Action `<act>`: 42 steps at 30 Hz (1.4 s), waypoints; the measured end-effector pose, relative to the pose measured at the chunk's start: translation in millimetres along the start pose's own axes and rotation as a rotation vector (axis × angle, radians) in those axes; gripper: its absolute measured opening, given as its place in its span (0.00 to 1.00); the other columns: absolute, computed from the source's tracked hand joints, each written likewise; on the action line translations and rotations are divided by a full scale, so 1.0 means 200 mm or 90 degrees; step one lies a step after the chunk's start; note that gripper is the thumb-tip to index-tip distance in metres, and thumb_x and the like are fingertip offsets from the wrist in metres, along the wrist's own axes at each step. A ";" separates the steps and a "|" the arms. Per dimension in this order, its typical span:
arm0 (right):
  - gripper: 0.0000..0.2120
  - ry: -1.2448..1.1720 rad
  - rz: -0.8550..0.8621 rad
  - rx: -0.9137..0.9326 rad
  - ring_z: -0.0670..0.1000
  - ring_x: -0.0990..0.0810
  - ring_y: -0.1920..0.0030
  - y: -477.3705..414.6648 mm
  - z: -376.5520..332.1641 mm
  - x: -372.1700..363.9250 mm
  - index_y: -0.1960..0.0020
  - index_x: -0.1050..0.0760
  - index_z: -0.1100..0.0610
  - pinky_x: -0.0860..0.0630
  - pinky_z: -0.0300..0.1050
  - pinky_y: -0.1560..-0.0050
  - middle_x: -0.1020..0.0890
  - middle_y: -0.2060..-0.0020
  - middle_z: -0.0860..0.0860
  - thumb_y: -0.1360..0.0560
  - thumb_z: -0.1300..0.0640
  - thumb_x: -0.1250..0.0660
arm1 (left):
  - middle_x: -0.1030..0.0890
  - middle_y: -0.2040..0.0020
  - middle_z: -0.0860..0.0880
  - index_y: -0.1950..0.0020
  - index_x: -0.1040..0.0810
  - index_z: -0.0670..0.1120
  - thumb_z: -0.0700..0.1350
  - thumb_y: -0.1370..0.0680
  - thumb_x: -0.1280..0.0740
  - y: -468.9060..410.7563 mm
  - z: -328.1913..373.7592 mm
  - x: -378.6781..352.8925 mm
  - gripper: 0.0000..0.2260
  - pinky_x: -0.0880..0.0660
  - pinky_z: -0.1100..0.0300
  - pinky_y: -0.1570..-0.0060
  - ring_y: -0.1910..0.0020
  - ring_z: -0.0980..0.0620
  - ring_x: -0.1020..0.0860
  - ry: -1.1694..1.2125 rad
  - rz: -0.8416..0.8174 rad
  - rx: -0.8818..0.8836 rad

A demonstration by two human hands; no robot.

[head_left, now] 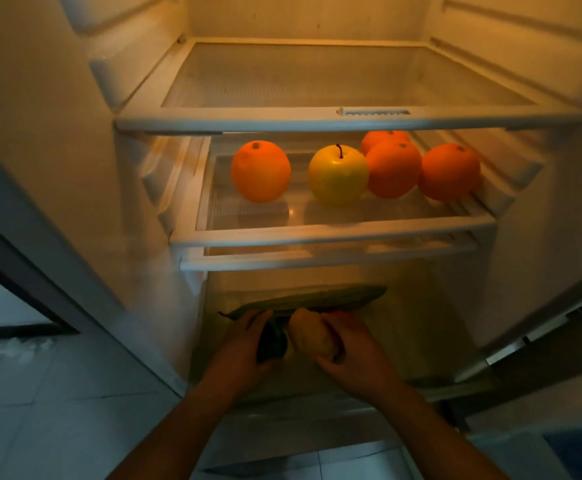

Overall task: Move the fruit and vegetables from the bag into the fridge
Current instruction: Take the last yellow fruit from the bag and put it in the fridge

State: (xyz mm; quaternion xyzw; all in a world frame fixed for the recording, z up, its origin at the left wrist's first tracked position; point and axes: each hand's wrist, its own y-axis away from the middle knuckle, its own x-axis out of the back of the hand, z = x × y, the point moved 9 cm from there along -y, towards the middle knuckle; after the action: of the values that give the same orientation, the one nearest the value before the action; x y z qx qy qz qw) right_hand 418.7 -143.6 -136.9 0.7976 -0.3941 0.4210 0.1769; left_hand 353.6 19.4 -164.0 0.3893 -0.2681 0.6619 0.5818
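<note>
Fridge (pixel 75 133) is open and lit warm. The middle shelf (pixel 331 234) has the fruit in a loose row: left orange (pixel 261 171) sits apart on the left, yellow apple (pixel 338 174) is in the centre touching middle orange (pixel 393 169) on its right, back orange (pixel 383 137) is tucked further in behind that one, and right orange (pixel 450 171) is out by the right wall. Below, in the bottom drawer (pixel 421 341), a long cucumber (pixel 317 299) lies crosswise along the far side. Both hands are down in that drawer, nearer the front. Left hand (pixel 244 344) has its fingers curled round a dark green vegetable (pixel 271 342) (could be a pepper, too dim to say). Right hand (pixel 355 351) is wrapped around a pale yellowish lump (pixel 312 336), potato-looking, gripping it from the right. The two items are just beside each other, about touching, right in front of the cucumber. Both forearms come in from the near edge, angled toward each other.
</note>
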 end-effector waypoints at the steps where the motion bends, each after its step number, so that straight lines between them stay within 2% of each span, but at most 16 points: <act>1: 0.34 -0.009 0.008 0.002 0.52 0.32 0.36 0.00 -0.01 0.01 0.33 0.33 0.53 0.38 0.38 0.40 0.28 0.37 0.53 0.35 0.40 0.36 | 0.39 0.27 0.49 0.26 0.40 0.50 0.51 0.27 0.30 0.01 0.05 0.04 0.32 0.37 0.59 0.33 0.29 0.49 0.37 0.039 0.019 -0.014; 4: 0.34 -0.036 0.034 0.025 0.44 0.36 0.37 0.01 -0.04 0.04 0.31 0.35 0.51 0.40 0.34 0.39 0.30 0.36 0.48 0.34 0.42 0.31 | 0.31 0.32 0.49 0.30 0.34 0.49 0.53 0.25 0.32 0.00 0.18 0.12 0.26 0.34 0.61 0.36 0.34 0.52 0.32 0.154 0.060 -0.028; 8: 0.33 -0.095 0.057 0.057 0.41 0.34 0.38 0.03 -0.09 0.09 0.33 0.38 0.45 0.38 0.30 0.40 0.32 0.39 0.41 0.34 0.39 0.32 | 0.31 0.32 0.50 0.28 0.38 0.51 0.51 0.26 0.32 -0.01 0.24 0.10 0.29 0.32 0.64 0.42 0.36 0.55 0.31 0.302 0.014 0.033; 11: 0.38 -0.087 0.024 0.047 0.41 0.35 0.36 0.04 -0.08 0.10 0.31 0.39 0.45 0.33 0.36 0.37 0.34 0.36 0.41 0.36 0.32 0.35 | 0.31 0.33 0.50 0.30 0.36 0.51 0.47 0.27 0.29 0.00 0.23 0.09 0.28 0.27 0.67 0.48 0.39 0.56 0.30 0.388 0.022 0.062; 13: 0.44 -0.073 -0.004 0.011 0.41 0.39 0.34 0.04 -0.03 0.10 0.29 0.41 0.45 0.36 0.39 0.34 0.38 0.35 0.40 0.39 0.26 0.38 | 0.30 0.34 0.50 0.31 0.36 0.52 0.45 0.28 0.28 0.02 0.20 0.10 0.28 0.25 0.62 0.45 0.38 0.54 0.29 0.408 0.036 0.077; 16: 0.39 0.031 -0.033 -0.028 0.48 0.40 0.29 0.00 0.07 0.11 0.27 0.42 0.47 0.40 0.42 0.32 0.39 0.29 0.45 0.32 0.37 0.32 | 0.31 0.36 0.52 0.31 0.36 0.53 0.45 0.28 0.28 0.06 0.14 0.09 0.29 0.25 0.59 0.43 0.38 0.53 0.29 0.425 0.034 0.102; 19: 0.37 0.144 -0.088 -0.050 0.53 0.42 0.28 -0.04 0.16 0.06 0.26 0.45 0.45 0.38 0.46 0.33 0.42 0.26 0.49 0.29 0.42 0.32 | 0.31 0.38 0.54 0.34 0.37 0.58 0.46 0.29 0.28 0.11 0.10 0.06 0.28 0.26 0.55 0.41 0.37 0.51 0.29 0.413 0.024 0.112; 24: 0.35 0.182 -0.188 -0.025 0.55 0.46 0.26 -0.10 0.21 -0.07 0.25 0.48 0.47 0.39 0.48 0.31 0.48 0.25 0.51 0.26 0.48 0.34 | 0.30 0.40 0.53 0.42 0.37 0.66 0.47 0.30 0.26 0.16 0.07 0.03 0.26 0.25 0.50 0.41 0.40 0.50 0.27 0.379 0.023 0.125; 26: 0.31 0.187 -0.198 -0.023 0.55 0.46 0.26 -0.12 0.22 -0.09 0.26 0.45 0.49 0.41 0.47 0.30 0.47 0.25 0.53 0.25 0.49 0.36 | 0.30 0.39 0.51 0.41 0.38 0.66 0.48 0.30 0.26 0.16 0.06 0.03 0.27 0.25 0.51 0.41 0.39 0.50 0.27 0.359 0.014 0.121; 29: 0.24 0.182 -0.183 -0.017 0.58 0.42 0.29 -0.12 0.22 -0.08 0.30 0.35 0.52 0.37 0.48 0.33 0.41 0.27 0.54 0.24 0.50 0.38 | 0.31 0.35 0.51 0.36 0.38 0.62 0.49 0.30 0.27 0.12 0.06 0.05 0.29 0.27 0.50 0.38 0.37 0.51 0.29 0.326 0.013 0.109; 33: 0.16 0.162 -0.060 -0.062 0.65 0.29 0.40 -0.07 0.30 0.06 0.43 0.24 0.55 0.26 0.56 0.45 0.27 0.38 0.59 0.26 0.49 0.40 | 0.30 0.33 0.52 0.33 0.38 0.59 0.49 0.29 0.27 0.05 0.15 0.02 0.29 0.29 0.58 0.38 0.37 0.56 0.31 0.291 -0.001 0.070; 35: 0.22 0.173 -0.052 -0.128 0.64 0.28 0.40 -0.04 0.40 0.12 0.43 0.24 0.57 0.29 0.53 0.43 0.26 0.39 0.60 0.26 0.45 0.47 | 0.31 0.34 0.53 0.31 0.37 0.55 0.50 0.29 0.27 0.00 0.21 -0.02 0.30 0.30 0.59 0.37 0.36 0.55 0.31 0.267 -0.011 0.049; 37: 0.35 0.190 -0.083 -0.182 0.62 0.29 0.39 -0.02 0.50 0.15 0.40 0.25 0.58 0.34 0.50 0.38 0.26 0.40 0.61 0.32 0.39 0.58 | 0.32 0.34 0.54 0.30 0.37 0.53 0.50 0.28 0.28 -0.05 0.28 -0.07 0.30 0.30 0.61 0.37 0.35 0.55 0.31 0.242 -0.036 0.030; 38: 0.39 0.191 -0.096 -0.193 0.62 0.28 0.39 -0.01 0.53 0.16 0.39 0.26 0.58 0.35 0.49 0.38 0.26 0.40 0.61 0.35 0.38 0.60 | 0.32 0.33 0.54 0.29 0.37 0.54 0.50 0.28 0.28 -0.07 0.31 -0.10 0.30 0.30 0.60 0.38 0.35 0.54 0.31 0.225 -0.052 0.019; 40: 0.37 0.178 -0.120 -0.204 0.62 0.28 0.38 0.00 0.53 0.18 0.39 0.25 0.59 0.36 0.48 0.37 0.25 0.40 0.62 0.34 0.39 0.56 | 0.33 0.30 0.51 0.29 0.38 0.54 0.52 0.28 0.29 -0.11 0.35 -0.16 0.30 0.29 0.60 0.38 0.35 0.53 0.30 0.178 -0.089 -0.007; 42: 0.36 0.158 -0.148 -0.216 0.60 0.32 0.34 0.03 0.50 0.21 0.35 0.29 0.58 0.39 0.45 0.35 0.30 0.35 0.61 0.35 0.39 0.50 | 0.33 0.30 0.50 0.28 0.39 0.54 0.52 0.27 0.30 -0.13 0.39 -0.22 0.30 0.31 0.62 0.39 0.34 0.52 0.31 0.117 -0.127 -0.018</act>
State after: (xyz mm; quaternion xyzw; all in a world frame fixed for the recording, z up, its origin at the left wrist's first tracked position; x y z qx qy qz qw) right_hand 481.8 -228.7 -162.4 0.7383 -0.3400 0.4204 0.4031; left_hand 396.5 -62.2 -159.6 0.3436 -0.1826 0.6299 0.6722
